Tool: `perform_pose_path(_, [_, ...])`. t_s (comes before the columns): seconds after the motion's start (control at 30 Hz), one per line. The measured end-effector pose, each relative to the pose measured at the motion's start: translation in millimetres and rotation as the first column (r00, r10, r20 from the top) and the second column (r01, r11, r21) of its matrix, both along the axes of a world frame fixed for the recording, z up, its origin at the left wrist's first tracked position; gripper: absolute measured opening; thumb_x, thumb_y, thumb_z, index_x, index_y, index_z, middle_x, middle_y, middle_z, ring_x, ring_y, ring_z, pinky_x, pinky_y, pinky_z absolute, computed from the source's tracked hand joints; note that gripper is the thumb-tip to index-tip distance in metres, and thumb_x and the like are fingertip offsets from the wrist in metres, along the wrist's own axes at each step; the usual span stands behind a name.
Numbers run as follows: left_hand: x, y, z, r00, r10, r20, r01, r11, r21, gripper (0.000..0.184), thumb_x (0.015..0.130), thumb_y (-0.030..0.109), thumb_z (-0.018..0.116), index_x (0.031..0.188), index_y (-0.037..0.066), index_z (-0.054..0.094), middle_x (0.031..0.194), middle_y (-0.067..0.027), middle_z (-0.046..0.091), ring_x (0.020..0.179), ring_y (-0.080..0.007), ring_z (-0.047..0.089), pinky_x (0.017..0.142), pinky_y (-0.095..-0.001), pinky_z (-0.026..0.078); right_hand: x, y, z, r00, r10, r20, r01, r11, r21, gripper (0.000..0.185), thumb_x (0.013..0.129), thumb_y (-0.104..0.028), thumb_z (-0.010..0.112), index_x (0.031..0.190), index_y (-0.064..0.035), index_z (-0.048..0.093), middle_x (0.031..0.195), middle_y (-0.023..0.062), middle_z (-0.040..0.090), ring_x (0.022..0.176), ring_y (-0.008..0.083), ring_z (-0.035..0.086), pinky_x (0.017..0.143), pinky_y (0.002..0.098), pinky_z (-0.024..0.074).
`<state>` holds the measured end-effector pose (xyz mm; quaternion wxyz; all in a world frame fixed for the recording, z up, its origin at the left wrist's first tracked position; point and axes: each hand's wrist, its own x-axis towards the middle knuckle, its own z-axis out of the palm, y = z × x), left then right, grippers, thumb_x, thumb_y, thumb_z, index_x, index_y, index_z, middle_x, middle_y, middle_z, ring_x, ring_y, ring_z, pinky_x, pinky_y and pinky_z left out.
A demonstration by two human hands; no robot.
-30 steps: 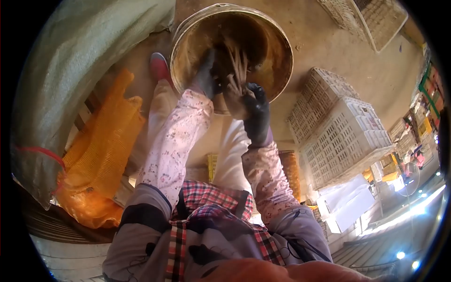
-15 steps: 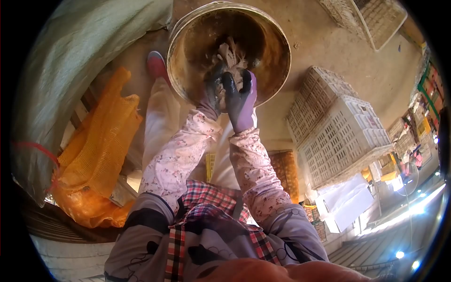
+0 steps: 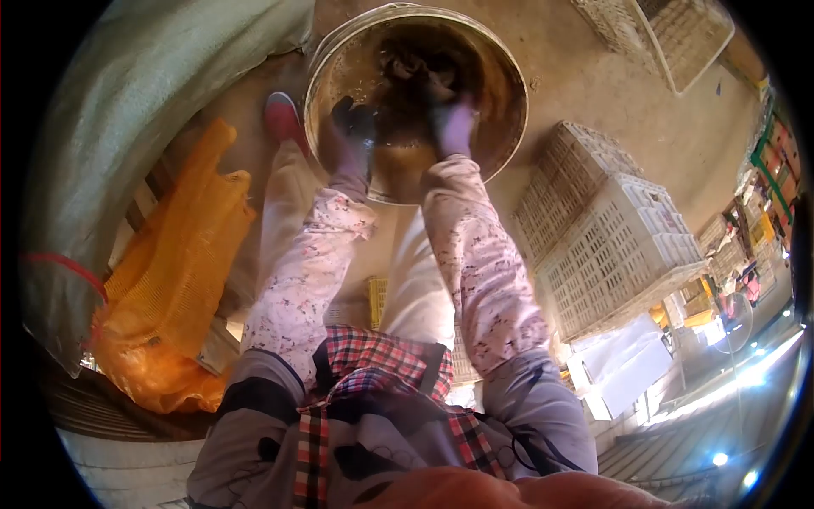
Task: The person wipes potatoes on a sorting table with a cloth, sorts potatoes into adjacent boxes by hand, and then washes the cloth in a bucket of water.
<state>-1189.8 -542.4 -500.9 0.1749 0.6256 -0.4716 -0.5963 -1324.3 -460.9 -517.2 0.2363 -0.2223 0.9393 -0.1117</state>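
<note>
A round bucket point(image 3: 500, 127) with brown, murky liquid stands on the floor at the top centre. My left hand point(image 3: 354, 131), in a black and purple glove, is over the left part of the bucket, fingers apart and holding nothing. My right hand point(image 3: 452, 123), gloved alike, reaches into the bucket on the right. Its fingers are wrapped on a wet greyish-brown cloth point(image 3: 407, 66), which lies in the dark liquid. Shadow and liquid partly hide those fingertips.
White plastic crates point(image 3: 606, 246) are stacked at the right, with another crate point(image 3: 678, 42) at the upper right. An orange mesh bag point(image 3: 182, 254) and a large greenish sack point(image 3: 93, 161) are at the left. A white box point(image 3: 623, 360) sits lower right.
Both hands were together on the cloth. The left hand has let go and moved left; the right hand has pushed the cloth farther into the bucket, down into the liquid.
</note>
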Motion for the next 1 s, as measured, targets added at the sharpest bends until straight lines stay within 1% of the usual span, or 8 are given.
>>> perform_pose_path(0.17, [23,-7,1,0.801,0.554,-0.228,-0.319,0.717,0.62,0.019,0.089,0.013,0.056,0.1,-0.003,0.06,0.076,-0.0066,0.055,0.07,-0.0187,0.054,0.062,-0.028,0.047,-3,22,-55,0.902,0.248,0.354,-0.346,0.906,0.246,0.035,0.082,-0.023,0.06,0.109,0.0,0.056,0.096,0.0233,0.065,0.087,0.0415,0.061,0.077,0.0483,0.0486])
perform_pose_path(0.27, [19,0,-3,0.748,0.639,-0.178,-0.354,0.612,0.707,0.023,0.092,0.015,0.051,0.103,-0.002,0.061,0.083,-0.0086,0.057,0.075,-0.0194,0.055,0.067,-0.0302,0.049,10,77,-148,0.968,-0.229,0.099,0.19,0.935,0.299,0.022,0.081,-0.018,0.06,0.093,-0.0009,0.06,0.086,0.0215,0.065,0.079,0.0393,0.065,0.067,0.0492,0.052])
perform_pose_path(0.4, [18,19,-17,0.682,0.725,-0.095,-0.411,0.487,0.771,0.029,0.094,0.02,0.046,0.107,-0.002,0.06,0.091,-0.0096,0.06,0.081,-0.0205,0.057,0.076,-0.031,0.052,23,15,-66,0.797,0.597,0.096,-0.604,0.78,0.162,0.027,0.081,-0.023,0.06,0.094,0.0005,0.061,0.087,0.0225,0.065,0.082,0.0368,0.065,0.07,0.0464,0.0523])
perform_pose_path(0.57, [28,26,-24,0.735,0.678,-0.004,-0.46,0.502,0.733,0.031,0.094,0.023,0.042,0.106,0.001,0.061,0.095,-0.007,0.06,0.085,-0.0192,0.057,0.078,-0.0314,0.051,12,13,-40,0.8,0.586,0.129,-0.597,0.755,0.273,0.025,0.082,-0.024,0.058,0.094,-0.0029,0.063,0.088,0.0215,0.065,0.081,0.0378,0.064,0.07,0.0434,0.0512])
perform_pose_path(0.63, [43,31,-36,0.817,0.571,-0.084,-0.313,0.561,0.766,0.025,0.094,0.031,0.045,0.105,0.014,0.059,0.095,-0.0021,0.061,0.082,-0.0174,0.057,0.075,-0.0322,0.048,7,17,-36,0.556,0.831,0.024,-0.826,0.55,0.12,0.031,0.083,-0.028,0.058,0.099,-0.0017,0.065,0.088,0.0217,0.066,0.078,0.0369,0.064,0.068,0.0421,0.0518])
perform_pose_path(0.8, [35,18,-13,0.888,0.446,-0.109,-0.211,0.608,0.766,0.017,0.094,0.033,0.047,0.102,0.021,0.057,0.091,0.0022,0.058,0.081,-0.0154,0.056,0.074,-0.0322,0.046,-41,59,-81,0.756,-0.08,0.65,0.02,0.995,0.1,0.036,0.078,-0.026,0.062,0.11,-0.0101,0.064,0.121,0.0168,0.058,0.109,0.0342,0.055,0.091,0.0403,0.0455])
perform_pose_path(0.87, [47,30,-36,0.929,0.362,-0.073,-0.187,0.632,0.752,0.016,0.094,0.032,0.047,0.101,0.022,0.057,0.089,0.0027,0.057,0.081,-0.0155,0.055,0.073,-0.0318,0.046,19,23,-14,0.757,0.649,-0.077,-0.648,0.761,0.038,0.032,0.08,-0.022,0.061,0.109,-0.0091,0.065,0.121,0.0169,0.058,0.11,0.0345,0.055,0.094,0.0388,0.0441])
perform_pose_path(1.0, [30,20,-13,0.885,0.465,-0.024,-0.265,0.545,0.796,0.02,0.092,0.035,0.054,0.106,0.02,0.055,0.087,0.0013,0.054,0.084,-0.0157,0.055,0.073,-0.0313,0.046,8,12,25,0.908,0.009,0.419,0.093,0.97,-0.223,0.025,0.088,-0.021,0.058,0.103,-0.0037,0.066,0.1,0.0193,0.065,0.092,0.0314,0.062,0.083,0.034,0.0489])
